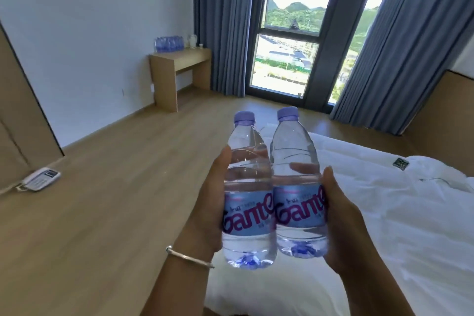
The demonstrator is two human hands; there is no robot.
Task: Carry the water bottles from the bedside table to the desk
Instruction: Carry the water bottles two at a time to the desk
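Standing upright side by side at lower centre of the frame, two clear plastic water bottles with pale purple caps touch each other, each wrapped in a light blue label with large magenta lettering that reads "Gante"; the smaller print is too blurred to read. The left bottle (247, 187) is held by the left hand (207, 209), thumb along its near side and fingers (256, 152) curled round the back, seen through the water. The right bottle (297, 177) is gripped by the right hand (341, 215), its fingers wrapped behind too. A thin silver bangle (188, 256) circles the left wrist. Below and to the right lies a white-covered bed (397, 226). At left, a white corded telephone (41, 178) sits on the wooden floor (115, 187). Farther off, upper centre-left, a light wooden worktop (179, 59) against the wall carries a row of similar bottles (169, 43) and a white kettle (192, 40), beside blue-grey curtains (225, 20) framing a tall window (295, 20).
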